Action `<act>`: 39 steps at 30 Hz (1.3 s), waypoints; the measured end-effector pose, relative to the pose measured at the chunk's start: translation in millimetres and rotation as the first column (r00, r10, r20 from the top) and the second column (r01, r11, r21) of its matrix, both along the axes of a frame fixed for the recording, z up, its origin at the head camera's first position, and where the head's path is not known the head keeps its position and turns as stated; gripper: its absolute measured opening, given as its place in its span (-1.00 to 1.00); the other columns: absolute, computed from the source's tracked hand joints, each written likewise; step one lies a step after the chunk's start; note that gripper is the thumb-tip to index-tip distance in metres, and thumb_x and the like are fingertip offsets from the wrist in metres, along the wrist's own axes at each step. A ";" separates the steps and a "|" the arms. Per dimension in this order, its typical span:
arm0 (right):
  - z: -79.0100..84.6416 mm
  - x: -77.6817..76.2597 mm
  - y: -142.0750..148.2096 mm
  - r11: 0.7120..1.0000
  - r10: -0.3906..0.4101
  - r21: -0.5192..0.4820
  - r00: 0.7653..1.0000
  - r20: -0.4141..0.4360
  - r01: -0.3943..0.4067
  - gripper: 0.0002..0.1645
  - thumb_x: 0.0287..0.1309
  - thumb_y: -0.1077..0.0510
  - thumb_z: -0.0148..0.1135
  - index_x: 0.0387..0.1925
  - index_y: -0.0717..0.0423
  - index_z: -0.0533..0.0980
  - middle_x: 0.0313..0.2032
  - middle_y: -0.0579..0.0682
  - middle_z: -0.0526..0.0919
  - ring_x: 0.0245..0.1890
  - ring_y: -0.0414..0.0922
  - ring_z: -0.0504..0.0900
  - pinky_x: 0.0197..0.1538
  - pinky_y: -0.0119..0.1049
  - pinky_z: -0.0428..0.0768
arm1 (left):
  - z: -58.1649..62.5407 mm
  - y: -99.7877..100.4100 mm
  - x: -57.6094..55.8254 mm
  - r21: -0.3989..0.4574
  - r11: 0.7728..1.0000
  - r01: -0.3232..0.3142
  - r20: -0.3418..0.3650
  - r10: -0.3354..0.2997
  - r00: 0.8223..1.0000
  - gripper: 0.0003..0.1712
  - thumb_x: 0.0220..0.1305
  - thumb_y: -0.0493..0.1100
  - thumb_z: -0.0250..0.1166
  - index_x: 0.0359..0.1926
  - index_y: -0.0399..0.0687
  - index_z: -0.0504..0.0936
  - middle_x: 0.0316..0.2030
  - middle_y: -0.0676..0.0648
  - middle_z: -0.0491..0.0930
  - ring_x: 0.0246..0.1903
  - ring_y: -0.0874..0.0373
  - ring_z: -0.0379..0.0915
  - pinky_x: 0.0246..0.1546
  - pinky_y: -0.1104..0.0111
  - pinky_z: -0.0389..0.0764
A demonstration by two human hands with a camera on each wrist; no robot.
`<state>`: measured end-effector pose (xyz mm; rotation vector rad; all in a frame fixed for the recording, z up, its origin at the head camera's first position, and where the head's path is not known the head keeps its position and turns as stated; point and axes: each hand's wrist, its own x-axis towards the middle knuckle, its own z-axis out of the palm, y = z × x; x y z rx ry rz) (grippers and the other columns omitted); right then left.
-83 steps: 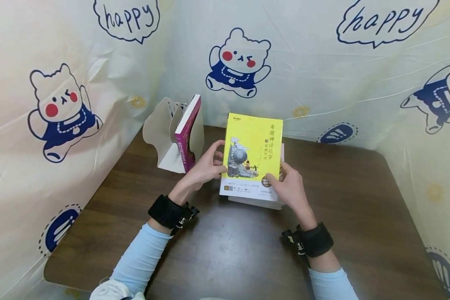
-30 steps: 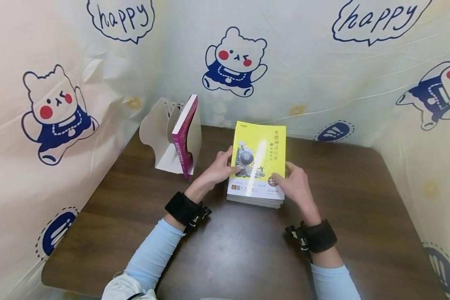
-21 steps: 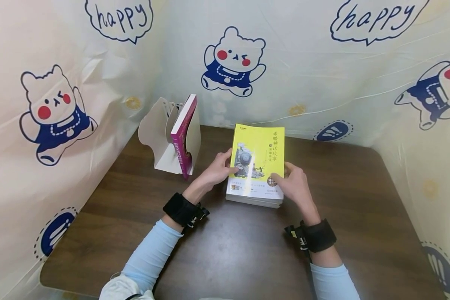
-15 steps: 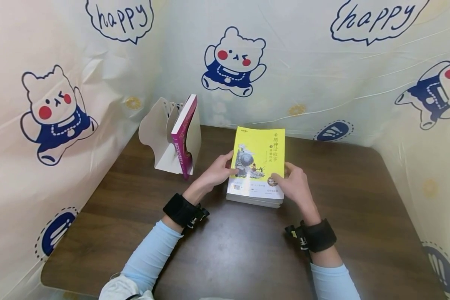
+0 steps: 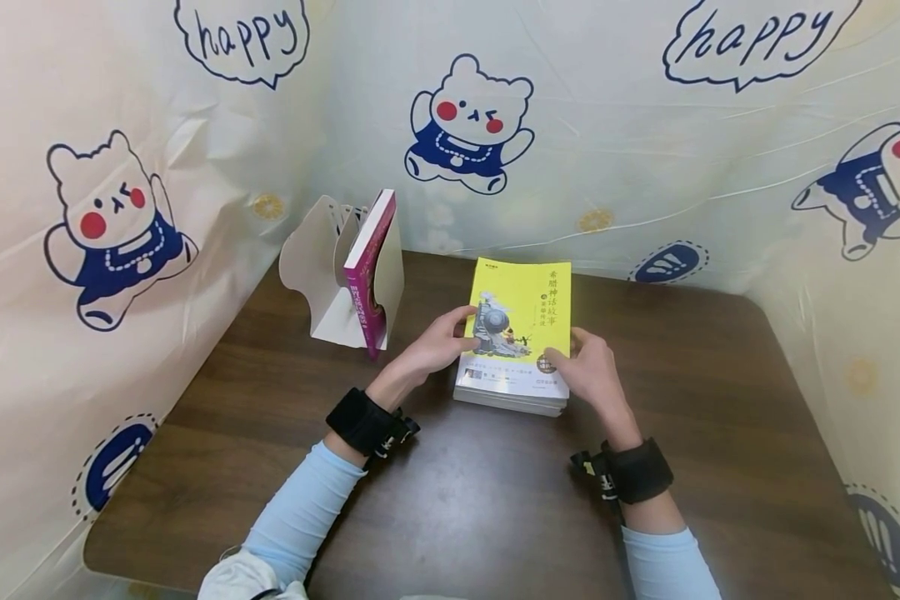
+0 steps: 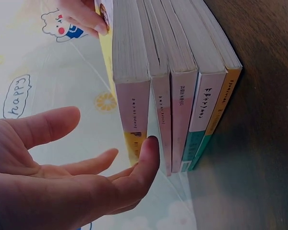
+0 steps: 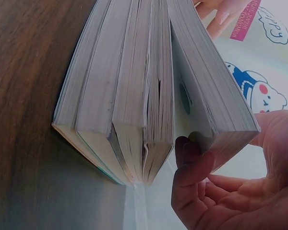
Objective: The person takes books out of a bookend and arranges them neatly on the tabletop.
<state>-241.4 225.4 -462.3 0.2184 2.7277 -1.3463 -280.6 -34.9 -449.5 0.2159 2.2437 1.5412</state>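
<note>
A paperback with a yellow and white cover (image 5: 521, 317) lies on top of a stack of several books (image 5: 510, 406). My right hand (image 5: 591, 371) grips its right edge, thumb on the cover. In the right wrist view, curled fingers (image 7: 194, 167) reach under that edge, and a wedge-shaped gap parts the book from those below. My left hand (image 5: 437, 343) is at the left edge. The left wrist view shows a fingertip (image 6: 151, 146) by the yellow book's spine (image 6: 133, 108), while the left thumb (image 6: 57, 123) stands apart from it.
A white book rack (image 5: 311, 275) stands left of the stack, with a magenta-spined book (image 5: 366, 308) upright in it. The brown wooden table (image 5: 450, 500) extends around the stack. A printed cloth (image 5: 607, 150) hangs behind and along the sides.
The yellow paperback has come down onto the stack from its raised, offset position. Over the last second its far edge has lowered towards me. The left hand's fingers have shifted slightly.
</note>
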 end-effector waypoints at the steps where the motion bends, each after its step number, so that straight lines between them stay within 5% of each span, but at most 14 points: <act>1: -0.2 -0.2 0.3 1.000 0.002 0.000 1.000 0.004 -0.002 -0.24 0.38 0.05 0.29 0.47 0.33 0.35 0.15 0.31 0.63 -0.13 0.08 0.62 -0.35 -0.27 0.47 | 0.0 0.1 0.0 -0.002 1.000 0.001 0.000 -0.001 1.000 -0.25 0.53 -0.24 0.24 0.62 -0.15 0.19 0.49 -0.21 0.27 0.25 -0.13 0.36 0.32 0.02 0.40; 24: -1.1 -1.3 2.6 1.000 0.024 0.000 0.999 0.029 -0.024 -0.28 0.40 0.08 0.28 0.45 0.35 0.37 0.17 0.33 0.62 -0.07 0.10 0.62 -0.23 -0.22 0.51 | -2.2 -1.1 -2.3 -0.033 0.998 0.045 0.010 -0.045 0.999 -0.29 0.54 -0.19 0.23 0.60 -0.16 0.24 0.57 -0.22 0.20 0.49 -0.13 0.17 0.50 -0.04 0.19; 39: -2.6 -1.6 1.8 1.000 0.011 0.008 0.998 0.061 -0.011 -0.26 0.43 0.05 0.28 0.47 0.35 0.34 0.20 0.33 0.60 -0.02 0.13 0.58 -0.17 -0.19 0.50 | 0.1 1.3 2.9 -0.084 0.994 0.064 0.024 -0.062 0.998 -0.34 0.57 -0.04 0.22 0.55 -0.17 0.34 0.52 -0.22 0.28 0.43 -0.12 0.21 0.47 -0.08 0.20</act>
